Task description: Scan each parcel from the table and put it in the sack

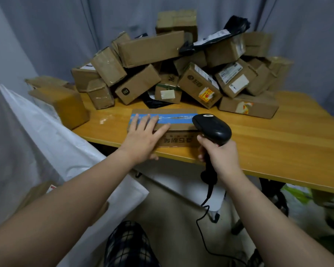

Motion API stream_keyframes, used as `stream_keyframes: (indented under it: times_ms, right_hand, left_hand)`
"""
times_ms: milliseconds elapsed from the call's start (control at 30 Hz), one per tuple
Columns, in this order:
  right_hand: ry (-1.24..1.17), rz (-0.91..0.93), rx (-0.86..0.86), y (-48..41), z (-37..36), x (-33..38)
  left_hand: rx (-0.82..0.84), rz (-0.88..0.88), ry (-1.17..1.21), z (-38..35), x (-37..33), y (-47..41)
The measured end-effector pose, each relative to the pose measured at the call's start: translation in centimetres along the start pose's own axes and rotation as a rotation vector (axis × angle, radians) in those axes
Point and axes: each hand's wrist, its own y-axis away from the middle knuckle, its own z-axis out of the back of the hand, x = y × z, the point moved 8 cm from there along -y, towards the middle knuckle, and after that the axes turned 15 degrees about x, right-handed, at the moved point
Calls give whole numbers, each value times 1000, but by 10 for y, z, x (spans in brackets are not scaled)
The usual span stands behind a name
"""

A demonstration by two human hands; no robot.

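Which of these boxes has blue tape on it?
The long box at the table's front edge, under the left hand: a blue tape strip runs along its top. None in the pile behind does.

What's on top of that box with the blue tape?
The left hand rests flat on the box, fingers across the tape. Whatever lies under the palm is hidden.

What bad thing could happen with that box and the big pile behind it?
The taped box sits right at the near edge of the table under the flat left hand, so a push might slide it off. The pile of parcels behind is stacked loosely and could tumble. The scanner in the right hand trails a cable by the knees, which might snag.
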Motion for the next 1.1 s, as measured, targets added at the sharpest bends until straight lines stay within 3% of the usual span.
stream_keyframes:
  times_ms: [100, 367, 533, 600, 800, 1100]
  right_hand:
    - [-1, 3, 16, 1, -5, 2]
    - [7, 8, 35, 5, -10, 5]
    - [1, 8, 8, 14, 0, 1]
    - [-5, 17, -18, 18, 6, 1]
    - [-42, 45, -108, 24, 24, 7]
    - [-46, 28, -105, 29, 29, 4]
  left_hand:
    - [25, 104, -12, -8, 15, 4]
    - [-165, 24, -124, 3, 21, 25]
    - [-264, -22, -39, 8, 14, 36]
    - [-327, -48, 113, 28, 13, 39]
    - [-342, 149, 1048, 59, 43, 29]
    - [-241, 308, 1640, 15, 48, 20]
